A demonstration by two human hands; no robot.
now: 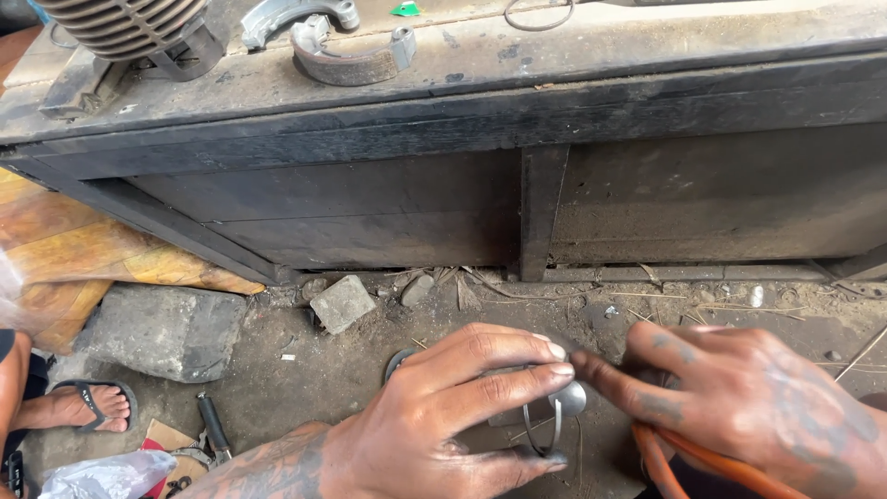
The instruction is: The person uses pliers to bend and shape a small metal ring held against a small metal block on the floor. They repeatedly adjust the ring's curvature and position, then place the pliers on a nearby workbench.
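Your left hand (pixel 443 416) grips a small metal part with a thin ring (pixel 545 427) low over the dirt floor (pixel 305 370), fingers clenched around it. Your right hand (pixel 739 397) pinches its rounded end; keep that pinch steady, clear of the orange hose (pixel 702 467).

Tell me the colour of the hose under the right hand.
Orange hose, seen in the head view.

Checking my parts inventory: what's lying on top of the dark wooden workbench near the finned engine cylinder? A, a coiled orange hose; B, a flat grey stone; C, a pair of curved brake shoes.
C: the curved brake shoes lie on the workbench, right of the finned cylinder.
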